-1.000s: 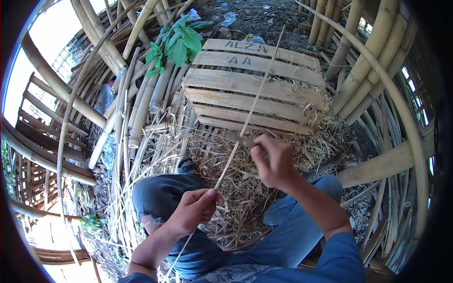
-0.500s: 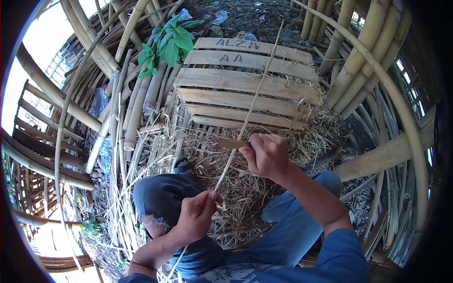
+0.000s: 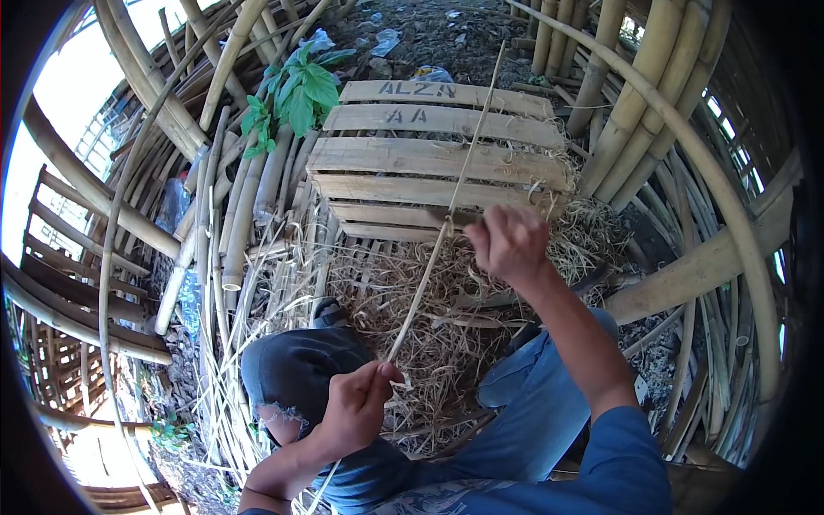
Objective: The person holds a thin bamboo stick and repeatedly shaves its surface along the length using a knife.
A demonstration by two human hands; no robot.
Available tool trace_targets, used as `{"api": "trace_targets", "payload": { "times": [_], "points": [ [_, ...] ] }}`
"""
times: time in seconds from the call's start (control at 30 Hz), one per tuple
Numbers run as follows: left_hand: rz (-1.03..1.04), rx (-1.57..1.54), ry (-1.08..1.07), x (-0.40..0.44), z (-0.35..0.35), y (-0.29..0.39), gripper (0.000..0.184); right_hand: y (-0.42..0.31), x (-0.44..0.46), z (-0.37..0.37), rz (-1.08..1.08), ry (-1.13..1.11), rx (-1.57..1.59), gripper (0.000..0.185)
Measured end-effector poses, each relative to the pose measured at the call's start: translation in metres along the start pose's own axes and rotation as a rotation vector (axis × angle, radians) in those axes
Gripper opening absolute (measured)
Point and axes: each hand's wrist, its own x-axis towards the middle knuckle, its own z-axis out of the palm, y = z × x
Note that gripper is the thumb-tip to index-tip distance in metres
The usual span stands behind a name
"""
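Observation:
My left hand (image 3: 356, 408) is closed around the lower part of a long, thin bamboo strip (image 3: 421, 293), which slants up and away in front of me. The strip's tail runs below that hand beside my leg. Farther up, my right hand (image 3: 512, 246) is wrapped around a knife (image 3: 464, 218), its blade lying across the strip. A small curl of shaving shows where blade and strip meet. Pale shavings (image 3: 429, 378) are heaped on the ground between my legs. Behind the strip stands a slatted wooden crate (image 3: 429, 159) with dark lettering.
Bamboo poles (image 3: 657, 112) rise at the right, and a thick pole (image 3: 687, 275) lies near my right knee. More cut bamboo (image 3: 245, 215) is stacked at the left by a green leafy plant (image 3: 300, 96). Bits of plastic (image 3: 386, 41) litter the ground at the back.
My right hand has moved the knife up along the strip, away from my left hand. My left hand still grips the strip, slightly lower in view. The whole view has shifted a little.

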Motion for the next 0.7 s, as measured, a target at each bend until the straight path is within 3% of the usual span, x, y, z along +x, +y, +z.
{"api": "trace_targets", "payload": {
  "times": [0.07,0.27,0.6,0.67,0.7],
  "points": [
    [-0.047,-0.041,-0.051,-0.004,0.001,-0.004,0.031,0.018,-0.003,0.003,0.335,-0.204,-0.03,0.045],
    [-0.032,0.018,-0.1,-0.011,0.001,-0.011,0.025,0.062,-0.006,-0.004,0.322,-0.003,-0.235,0.043],
    [-0.025,0.075,-0.168,-0.023,-0.011,-0.016,0.031,0.1,-0.025,-0.006,0.324,-0.028,-0.366,0.044],
    [-0.025,0.083,-0.168,-0.026,-0.014,-0.02,0.031,0.122,-0.027,-0.009,0.956,-0.309,-0.396,0.044],
    [-0.034,0.091,-0.177,-0.025,-0.015,-0.023,0.031,0.129,-0.03,-0.014,0.95,-0.307,-0.399,0.044]
  ]
}}
